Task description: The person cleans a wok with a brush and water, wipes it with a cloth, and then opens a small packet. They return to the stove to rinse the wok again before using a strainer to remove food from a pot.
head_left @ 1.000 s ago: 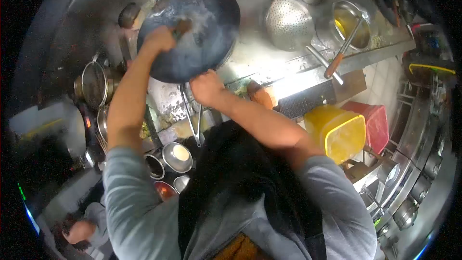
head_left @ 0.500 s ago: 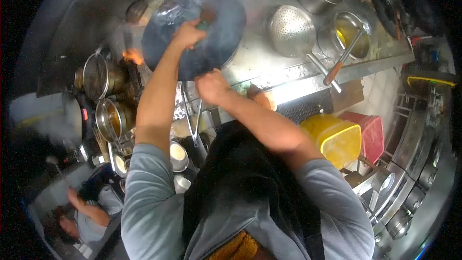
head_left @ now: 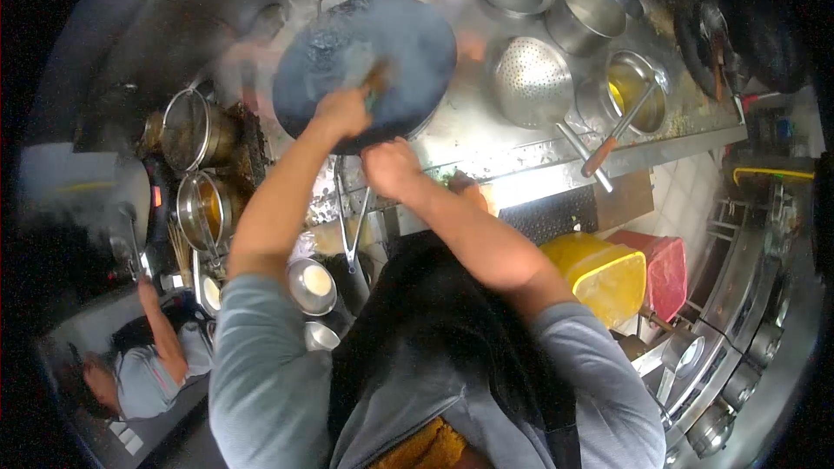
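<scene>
A large dark wok (head_left: 417, 43) sits at the upper middle, steaming, with a loop handle on its far rim. Inside it, my left hand (head_left: 344, 113) is closed on a brush (head_left: 377, 78), whose brown head points up and right; a bit of green shows by the fingers. At the near rim of the wok, my right hand (head_left: 391, 167) is closed in a fist around what looks like its edge or near handle, which the fingers hide. Metal tongs (head_left: 351, 230) hang just below.
To the right are a perforated ladle (head_left: 532, 78), a steel pot (head_left: 589, 16) and a bowl (head_left: 645, 113) with a wooden-handled tool across it. Yellow (head_left: 608, 282) and red (head_left: 665, 274) bins stand below. Strainer pots (head_left: 205, 208) are at left; another person (head_left: 161, 373) works lower left.
My left hand and the brush have moved toward the near side of the wok. The flame left of the wok no longer shows. The view has shifted slightly; the other person's arm has moved.
</scene>
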A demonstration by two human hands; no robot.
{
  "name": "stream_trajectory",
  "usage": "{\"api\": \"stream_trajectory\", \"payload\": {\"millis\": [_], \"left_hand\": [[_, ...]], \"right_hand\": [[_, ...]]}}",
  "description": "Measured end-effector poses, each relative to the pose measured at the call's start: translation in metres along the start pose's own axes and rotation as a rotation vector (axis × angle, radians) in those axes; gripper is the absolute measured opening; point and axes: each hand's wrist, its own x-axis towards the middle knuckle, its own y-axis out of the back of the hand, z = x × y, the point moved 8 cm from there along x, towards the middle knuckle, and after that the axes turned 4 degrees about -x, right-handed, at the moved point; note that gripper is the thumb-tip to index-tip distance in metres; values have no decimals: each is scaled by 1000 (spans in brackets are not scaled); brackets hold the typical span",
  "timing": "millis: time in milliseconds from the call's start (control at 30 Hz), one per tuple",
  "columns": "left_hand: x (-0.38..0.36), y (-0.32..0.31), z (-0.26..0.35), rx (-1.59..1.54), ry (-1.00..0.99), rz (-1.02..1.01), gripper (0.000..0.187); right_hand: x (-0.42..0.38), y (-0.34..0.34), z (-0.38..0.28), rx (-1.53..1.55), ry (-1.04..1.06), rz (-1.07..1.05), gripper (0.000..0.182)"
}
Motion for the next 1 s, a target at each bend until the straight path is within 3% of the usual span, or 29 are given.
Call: {"api": "stream_trajectory", "payload": {"millis": [67, 133, 200, 267, 333, 400, 467, 533, 600, 667, 733, 767, 833, 867, 933, 1000], "left_hand": [[-46, -7, -9, 261, -51, -192, 59], [-34, -12, -70, 445, -47, 6, 43], [15, 10, -120, 283, 115, -6, 31], [49, 44, -97, 110, 228, 65, 30], [72, 26, -68, -41, 167, 250, 39], [71, -13, -38, -173, 140, 182, 55], [25, -23, -8, -154, -9, 88, 65], [-37, -14, -8, -74, -105, 6, 64], [-86, 11, -31, 161, -114, -93, 57], [-73, 10, -104, 556, 63, -221, 56], [-40, 30, -167, 426, 237, -47, 54], [-43, 37, -164, 430, 229, -41, 54], [-61, 75, -157, 58, 287, 255, 54], [-72, 72, -151, 61, 280, 261, 54], [-117, 76, -148, -282, 362, 542, 58], [-163, 67, -135, -416, 356, 661, 61]], "right_hand": [[-1, -2, 3, 15, -23, -26, 16], [0, -2, 2, -16, -27, 9, 17], [-1, -1, 1, 0, -29, -9, 18], [0, 0, 0, 19, -34, -16, 18], [-2, 3, -1, -15, -23, -3, 19], [-1, 4, -1, -22, -3, 8, 19], [3, 3, -4, -29, 14, 21, 19], [5, -5, 3, -36, -51, -59, 20], [9, 0, 1, -61, -92, -153, 19], [6, -1, 2, -80, -142, -261, 20], [7, 1, -2, -96, -115, -235, 20], [4, -2, 1, -96, -122, -228, 20], [-5, 2, 1, -115, -21, -29, 15], [-13, 9, 2, -118, -25, -21, 15], [-36, 38, -5, -190, 34, 107, 17], [-65, 66, -11, -141, 86, 189, 16]]}}
